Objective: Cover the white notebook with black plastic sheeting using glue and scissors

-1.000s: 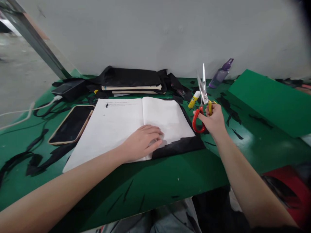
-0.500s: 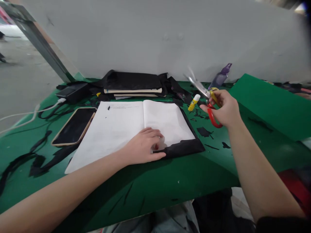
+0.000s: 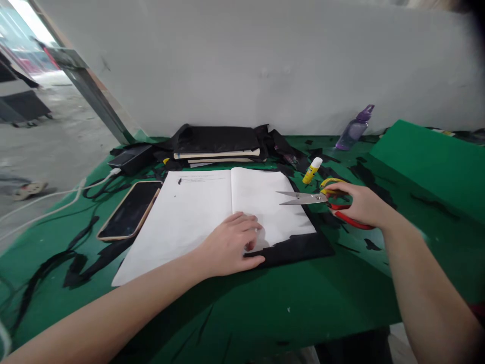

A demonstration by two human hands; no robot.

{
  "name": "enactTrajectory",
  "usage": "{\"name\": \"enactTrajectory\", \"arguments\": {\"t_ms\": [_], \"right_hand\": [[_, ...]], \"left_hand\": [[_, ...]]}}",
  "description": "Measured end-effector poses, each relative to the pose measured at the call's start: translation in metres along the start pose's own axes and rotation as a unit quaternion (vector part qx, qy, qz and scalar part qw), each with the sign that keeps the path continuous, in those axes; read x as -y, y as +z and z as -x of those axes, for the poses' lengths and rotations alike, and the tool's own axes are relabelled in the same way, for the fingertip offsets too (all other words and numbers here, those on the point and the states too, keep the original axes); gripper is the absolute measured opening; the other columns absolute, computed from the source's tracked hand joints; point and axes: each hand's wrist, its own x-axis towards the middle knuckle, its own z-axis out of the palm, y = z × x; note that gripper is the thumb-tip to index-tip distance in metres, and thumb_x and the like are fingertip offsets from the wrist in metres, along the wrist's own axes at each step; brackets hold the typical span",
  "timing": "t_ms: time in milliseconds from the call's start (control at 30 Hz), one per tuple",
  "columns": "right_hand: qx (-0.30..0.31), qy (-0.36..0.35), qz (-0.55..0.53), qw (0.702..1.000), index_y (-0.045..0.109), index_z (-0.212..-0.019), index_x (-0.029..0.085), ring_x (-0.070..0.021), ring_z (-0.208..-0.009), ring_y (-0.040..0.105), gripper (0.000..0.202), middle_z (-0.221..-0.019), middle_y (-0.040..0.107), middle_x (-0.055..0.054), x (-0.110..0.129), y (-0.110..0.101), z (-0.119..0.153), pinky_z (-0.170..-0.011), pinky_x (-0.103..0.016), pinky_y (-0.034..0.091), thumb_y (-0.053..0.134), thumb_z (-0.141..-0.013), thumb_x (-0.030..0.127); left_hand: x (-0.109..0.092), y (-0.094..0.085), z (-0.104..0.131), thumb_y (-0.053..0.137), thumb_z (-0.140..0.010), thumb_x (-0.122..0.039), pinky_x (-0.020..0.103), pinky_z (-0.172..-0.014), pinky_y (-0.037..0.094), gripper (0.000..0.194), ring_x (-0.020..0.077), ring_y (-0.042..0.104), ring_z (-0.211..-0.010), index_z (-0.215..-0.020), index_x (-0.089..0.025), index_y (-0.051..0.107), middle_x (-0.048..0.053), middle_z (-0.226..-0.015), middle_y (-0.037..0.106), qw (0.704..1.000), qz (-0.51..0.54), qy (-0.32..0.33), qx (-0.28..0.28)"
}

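Observation:
An open notebook [image 3: 197,202] with white pages lies on the table, a strip of black covering material [image 3: 295,247] folded over the right page's lower edge. My left hand [image 3: 237,242] rests across the lower right page, fingers loosely bent and thumb spread on the black fold. The undersides of those fingers are hidden. In my right hand [image 3: 359,205] is a pair of scissors [image 3: 308,198] with yellow and red handles, blades slightly apart and pointing left over the right page's edge. A yellow glue stick [image 3: 312,171] with a white cap is just beyond the scissors.
Left of the notebook lies a phone [image 3: 131,210], with a black power adapter [image 3: 131,158] and white cable behind it. Books under a black cover [image 3: 220,140] sit at the back. A purple bottle [image 3: 354,130] and a green board [image 3: 435,167] are at right. Black scraps surround them.
My right hand has brought the scissors down and turned their blades from pointing up to nearly level, towards the right page. My left hand stays on the notebook. The view has shifted slightly.

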Motion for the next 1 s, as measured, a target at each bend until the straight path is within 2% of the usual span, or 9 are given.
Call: {"name": "enactTrajectory", "arguments": {"t_ms": [200, 333, 600, 800, 1000], "right_hand": [[-0.020, -0.026, 0.024, 0.999, 0.055, -0.114, 0.023, -0.0259, -0.101, 0.060, 0.049, -0.119, 0.060, -0.007, 0.001, 0.004, -0.006, -0.086, -0.040, 0.050, 0.063, -0.067, 0.031], [-0.029, -0.015, 0.023, 0.999, 0.055, -0.113, 0.023, -0.0242, -0.094, 0.061, 0.051, -0.110, 0.063, -0.006, -0.004, 0.003, 0.001, -0.082, -0.037, 0.051, 0.065, -0.064, 0.030], [0.011, 0.001, -0.011, 1.000, 0.054, -0.112, 0.027, -0.0253, -0.100, 0.060, 0.049, -0.115, 0.061, -0.003, -0.025, 0.002, 0.013, -0.088, -0.040, 0.049, 0.066, -0.064, 0.030], [0.006, 0.008, 0.010, 1.000, 0.054, -0.110, 0.029, -0.0280, -0.103, 0.059, 0.046, -0.118, 0.060, -0.002, -0.020, 0.004, 0.011, -0.086, -0.041, 0.051, 0.065, -0.064, 0.031], [0.031, -0.001, -0.008, 0.999, 0.054, -0.113, 0.027, -0.0287, -0.104, 0.058, 0.049, -0.117, 0.061, -0.005, -0.019, 0.007, 0.009, -0.087, -0.041, 0.050, 0.063, -0.064, 0.027]], "left_hand": [[0.000, 0.000, 0.000, 0.054, -0.081, -0.047, 0.042, -0.110, 0.023, 0.031, 0.0207, 0.039, -0.128, -0.067, -0.020, 0.049, 0.001, -0.124, 0.057, 1.000, -0.004, -0.001, 0.006], [-0.001, 0.000, 0.000, 0.053, -0.081, -0.048, 0.041, -0.111, 0.023, 0.033, 0.0198, 0.039, -0.128, -0.066, -0.020, 0.049, 0.000, -0.124, 0.057, 1.000, -0.006, -0.002, 0.008], [0.002, 0.003, -0.001, 0.060, -0.077, -0.046, 0.045, -0.111, 0.022, 0.029, 0.0223, 0.040, -0.128, -0.066, -0.021, 0.055, -0.002, -0.125, 0.057, 1.000, 0.012, -0.005, 0.014], [0.003, 0.002, -0.001, 0.063, -0.077, -0.040, 0.048, -0.110, 0.023, 0.025, 0.0233, 0.040, -0.128, -0.065, -0.020, 0.054, -0.001, -0.120, 0.060, 0.999, 0.044, 0.003, 0.004], [0.001, 0.001, 0.000, 0.061, -0.079, -0.032, 0.049, -0.110, 0.023, 0.020, 0.0233, 0.040, -0.128, -0.064, -0.019, 0.055, 0.001, -0.117, 0.061, 0.998, 0.066, 0.005, -0.002]]}}
